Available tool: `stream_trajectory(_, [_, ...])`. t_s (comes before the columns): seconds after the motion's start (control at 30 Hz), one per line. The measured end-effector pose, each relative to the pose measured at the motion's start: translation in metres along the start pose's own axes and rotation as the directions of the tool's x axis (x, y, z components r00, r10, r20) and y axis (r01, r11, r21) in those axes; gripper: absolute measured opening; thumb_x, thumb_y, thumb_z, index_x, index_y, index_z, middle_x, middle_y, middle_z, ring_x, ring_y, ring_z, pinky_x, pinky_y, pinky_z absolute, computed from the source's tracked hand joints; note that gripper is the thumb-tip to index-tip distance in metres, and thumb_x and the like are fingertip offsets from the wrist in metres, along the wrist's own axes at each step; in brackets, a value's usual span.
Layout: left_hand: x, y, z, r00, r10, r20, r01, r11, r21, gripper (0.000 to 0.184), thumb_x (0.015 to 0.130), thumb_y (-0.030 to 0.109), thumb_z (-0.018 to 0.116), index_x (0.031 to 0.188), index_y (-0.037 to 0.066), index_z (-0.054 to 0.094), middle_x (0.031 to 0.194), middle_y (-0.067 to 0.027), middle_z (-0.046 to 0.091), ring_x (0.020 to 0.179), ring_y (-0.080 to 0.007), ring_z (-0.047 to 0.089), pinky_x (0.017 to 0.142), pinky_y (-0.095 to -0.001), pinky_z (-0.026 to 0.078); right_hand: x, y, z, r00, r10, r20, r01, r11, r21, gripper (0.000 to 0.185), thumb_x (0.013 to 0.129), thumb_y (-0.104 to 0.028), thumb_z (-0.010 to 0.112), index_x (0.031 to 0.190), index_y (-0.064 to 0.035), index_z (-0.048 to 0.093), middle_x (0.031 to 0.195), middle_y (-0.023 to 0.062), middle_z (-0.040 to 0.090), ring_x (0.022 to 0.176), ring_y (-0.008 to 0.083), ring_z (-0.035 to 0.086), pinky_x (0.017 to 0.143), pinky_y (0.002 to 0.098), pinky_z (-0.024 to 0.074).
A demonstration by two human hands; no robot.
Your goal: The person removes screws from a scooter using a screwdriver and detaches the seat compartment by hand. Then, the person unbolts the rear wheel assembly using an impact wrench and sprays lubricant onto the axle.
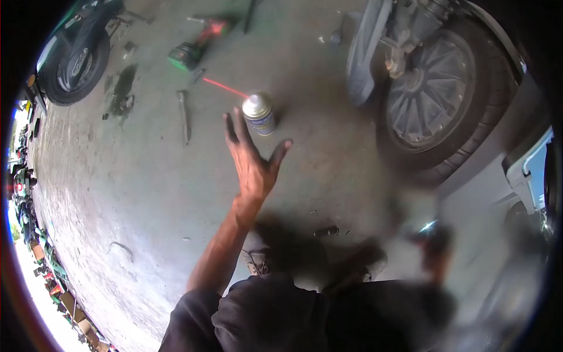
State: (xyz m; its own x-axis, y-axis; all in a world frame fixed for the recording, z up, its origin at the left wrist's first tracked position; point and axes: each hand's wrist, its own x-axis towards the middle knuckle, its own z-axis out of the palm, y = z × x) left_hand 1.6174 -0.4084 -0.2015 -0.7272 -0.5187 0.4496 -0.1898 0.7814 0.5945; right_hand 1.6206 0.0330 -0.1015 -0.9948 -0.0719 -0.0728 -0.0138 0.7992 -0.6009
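My left hand (255,170) reaches forward over the floor with its fingers spread and thumb apart. Just beyond its fingertips stands a spray can (259,117), a thin red straw (226,88) pointing out to the left from its nozzle. Whether any fingertip touches the can is hard to tell. Low on the right, my right hand (437,255) is smeared by motion. Beside it a bright glint shows, and I cannot make out what it comes from or whether the hand holds anything.
A vehicle wheel (431,94) stands at upper right beside a grey panel (481,167). A red-and-green cordless power tool (199,47) and a long metal tool (185,117) lie on the concrete floor (152,170). Another wheel (76,67) is upper left. A small dark cylinder (326,232) lies near my feet.
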Motion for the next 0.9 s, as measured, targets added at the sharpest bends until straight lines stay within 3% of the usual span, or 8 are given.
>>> stream_trajectory(0.1, [0.029,-0.008,0.030,0.996,-0.068,-0.060,0.062,0.993,-0.097,0.113,0.068,0.025,0.086,0.150,0.001,0.013,0.134,-0.0280,0.037,0.124,-0.0416,0.038,0.104,-0.0494,0.031,0.000,0.000,0.000,1.000,0.003,-0.016,-0.005,0.995,-0.097,0.061,0.071,-0.015,0.081,0.121,0.0000,0.049,0.100,0.0165,0.059,0.089,0.0327,0.058,0.080,0.0415,0.0479])
stream_trajectory(0.23, [0.043,-0.030,0.034,0.992,-0.090,0.089,0.106,0.975,-0.197,0.100,0.074,0.022,0.081,0.150,0.006,0.019,0.134,-0.0291,0.039,0.109,-0.0425,0.048,0.091,-0.0513,0.043,0.002,0.004,0.001,0.997,-0.062,-0.047,0.050,0.974,-0.222,0.061,0.069,-0.015,0.080,0.120,0.0003,0.050,0.102,0.0177,0.058,0.090,0.0371,0.059,0.078,0.0427,0.0484])
stream_trajectory(0.27, [0.047,-0.039,0.029,0.987,0.151,0.064,-0.132,0.964,-0.231,0.088,0.077,0.013,0.075,0.149,0.007,0.024,0.133,-0.0279,0.042,0.114,-0.0428,0.050,0.093,-0.0501,0.045,0.004,0.000,0.001,0.994,-0.079,-0.070,0.063,0.977,-0.202,0.055,0.070,-0.016,0.080,0.115,0.0000,0.052,0.100,0.0183,0.059,0.088,0.0382,0.058,0.076,0.0435,0.0483])
stream_trajectory(0.4, [0.052,-0.055,0.015,0.923,0.366,0.120,-0.331,0.913,-0.239,0.077,0.077,0.003,0.066,0.146,0.007,0.032,0.140,-0.0302,0.035,0.132,-0.0468,0.036,0.104,-0.0505,0.039,0.011,0.006,0.002,0.999,0.015,-0.033,-0.020,0.983,-0.182,0.046,0.071,-0.017,0.079,0.107,-0.0005,0.054,0.095,0.0174,0.059,0.084,0.0371,0.059,0.075,0.0434,0.0477])
stream_trajectory(0.5, [0.043,-0.052,0.018,0.949,0.305,0.076,-0.298,0.950,-0.094,0.077,0.077,0.005,0.068,0.146,0.010,0.034,0.141,-0.0314,0.033,0.132,-0.0484,0.034,0.103,-0.0518,0.038,0.012,-0.001,0.005,0.997,-0.023,-0.067,0.010,0.980,-0.199,0.043,0.072,-0.017,0.078,0.104,-0.0009,0.054,0.092,0.0169,0.060,0.081,0.0360,0.059,0.073,0.0428,0.0478])
stream_trajectory(0.53, [0.040,-0.044,0.020,0.969,0.245,0.030,-0.239,0.962,-0.132,0.078,0.077,0.006,0.073,0.145,0.011,0.035,0.142,-0.0259,0.036,0.134,-0.0422,0.034,0.104,-0.0508,0.038,0.011,0.000,0.005,0.996,-0.043,-0.073,0.027,0.978,-0.209,0.043,0.072,-0.017,0.078,0.104,-0.0011,0.054,0.092,0.0167,0.060,0.080,0.0355,0.058,0.072,0.0424,0.0479])
stream_trajectory(0.73, [0.042,-0.045,0.050,0.975,0.189,-0.114,-0.203,0.971,-0.129,0.079,0.079,0.012,0.076,0.144,0.008,0.032,0.138,-0.0240,0.038,0.124,-0.0407,0.044,0.101,-0.0477,0.041,0.010,-0.002,0.005,0.998,-0.016,-0.057,0.006,0.987,-0.160,0.041,0.074,-0.018,0.079,0.103,-0.0019,0.054,0.090,0.0158,0.060,0.076,0.0323,0.058,0.070,0.0412,0.0480])
stream_trajectory(0.9, [0.059,-0.033,0.041,0.985,0.163,0.064,-0.141,0.955,-0.263,0.073,0.080,0.012,0.075,0.140,0.004,0.034,0.133,-0.0219,0.043,0.118,-0.0366,0.051,0.097,-0.0424,0.045,0.010,-0.008,0.004,0.999,-0.012,-0.046,0.005,0.989,-0.147,0.039,0.075,-0.018,0.078,0.102,-0.0020,0.055,0.090,0.0147,0.060,0.076,0.0297,0.058,0.070,0.0405,0.0481])
